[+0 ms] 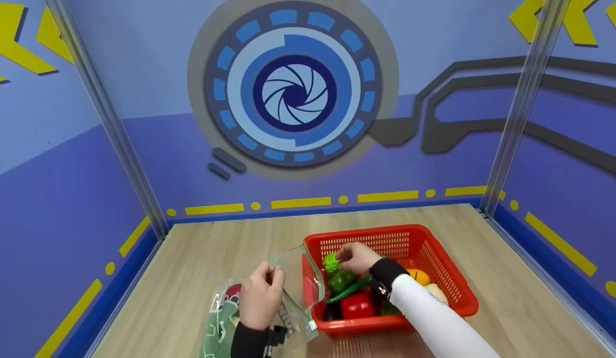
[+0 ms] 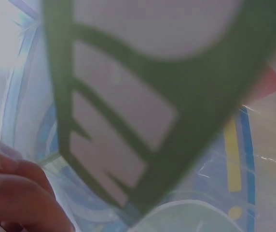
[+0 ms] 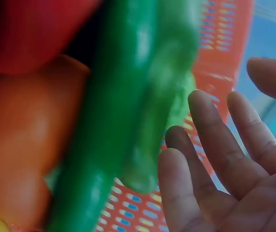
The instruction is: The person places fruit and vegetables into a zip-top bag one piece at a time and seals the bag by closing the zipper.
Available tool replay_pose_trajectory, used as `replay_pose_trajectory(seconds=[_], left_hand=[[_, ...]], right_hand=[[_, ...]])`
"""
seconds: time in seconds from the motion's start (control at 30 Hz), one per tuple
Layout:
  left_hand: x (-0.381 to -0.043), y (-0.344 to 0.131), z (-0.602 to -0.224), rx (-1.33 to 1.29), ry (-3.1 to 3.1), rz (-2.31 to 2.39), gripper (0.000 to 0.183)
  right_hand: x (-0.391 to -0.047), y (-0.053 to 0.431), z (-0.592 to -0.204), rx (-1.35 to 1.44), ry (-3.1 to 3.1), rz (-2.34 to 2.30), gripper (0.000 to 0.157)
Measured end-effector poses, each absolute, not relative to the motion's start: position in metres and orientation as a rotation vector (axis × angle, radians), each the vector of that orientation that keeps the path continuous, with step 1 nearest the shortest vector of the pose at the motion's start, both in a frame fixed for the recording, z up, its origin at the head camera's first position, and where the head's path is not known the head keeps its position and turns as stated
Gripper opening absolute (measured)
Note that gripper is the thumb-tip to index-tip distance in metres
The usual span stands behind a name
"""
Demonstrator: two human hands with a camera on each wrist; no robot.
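My left hand pinches the rim of a clear zip bag with green print. The bag's mouth stands open towards the basket, and its lower part spreads over the table; something dark red shows through the plastic. My right hand hovers over the left side of a red basket, fingers apart and holding nothing in the right wrist view. Close to its fingertips lies a light green vegetable. Below are a green pepper, a long green chili and a red pepper.
Further right in the basket are an orange-yellow vegetable and a pale one, partly behind the right arm. A dark eggplant-like piece sits in the near left corner. Blue panels enclose the wooden table.
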State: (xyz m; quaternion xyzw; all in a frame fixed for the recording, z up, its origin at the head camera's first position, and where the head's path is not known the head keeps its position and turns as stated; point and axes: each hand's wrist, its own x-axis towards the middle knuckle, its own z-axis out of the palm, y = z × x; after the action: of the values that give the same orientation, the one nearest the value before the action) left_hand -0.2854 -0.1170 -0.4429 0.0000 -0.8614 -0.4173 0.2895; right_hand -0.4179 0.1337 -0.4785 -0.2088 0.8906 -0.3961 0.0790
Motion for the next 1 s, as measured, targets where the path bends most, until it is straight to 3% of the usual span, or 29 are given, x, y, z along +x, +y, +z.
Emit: replay_pose_trajectory(seconds=[0.6,1.0], left_hand=[[-0.2843,-0.1172,-0.4424,0.003,-2.276,-1.109,0.03],[-0.285,-0.1169,-0.4423,-0.003,-2.278,-1.12,0.031]], right_hand=[[-0.416,0.1253,-0.4862,-0.798,2.626,-0.802,0.049],[-0.4163,0.1286,-0.4892,-0.736,2.677,-0.824,0.042]])
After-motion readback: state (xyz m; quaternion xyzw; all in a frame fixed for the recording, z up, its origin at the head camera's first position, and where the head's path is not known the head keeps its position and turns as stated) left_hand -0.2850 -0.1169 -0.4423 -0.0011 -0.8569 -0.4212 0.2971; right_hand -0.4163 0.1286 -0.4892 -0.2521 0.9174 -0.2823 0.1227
